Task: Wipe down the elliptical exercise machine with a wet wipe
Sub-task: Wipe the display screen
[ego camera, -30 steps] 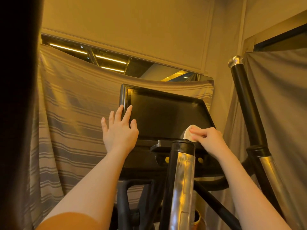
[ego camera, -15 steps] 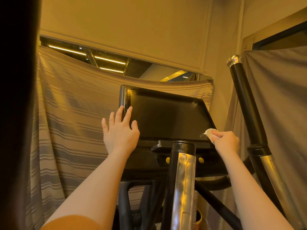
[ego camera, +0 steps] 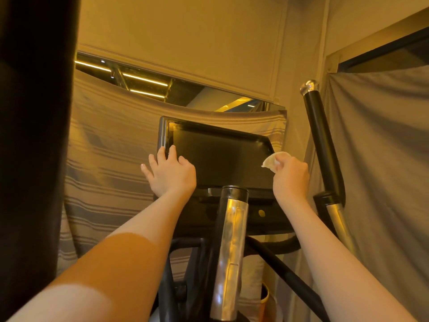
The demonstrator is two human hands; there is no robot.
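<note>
The elliptical's black console screen (ego camera: 220,156) stands straight ahead on a black housing. My left hand (ego camera: 169,171) rests with spread fingers on the screen's lower left corner and frame. My right hand (ego camera: 290,176) pinches a crumpled white wet wipe (ego camera: 275,160) against the screen's right edge. A chrome and black handlebar post (ego camera: 232,247) rises in front of the console between my forearms.
A second black handle with a chrome cap (ego camera: 319,138) rises at the right. A striped cloth (ego camera: 104,159) hangs behind the machine and a grey cloth (ego camera: 380,159) at the right. A dark upright (ego camera: 32,135) fills the left edge.
My right hand has carried the wipe from the screen's lower middle rightward and up to its right edge. My left hand has stayed on the lower left corner.
</note>
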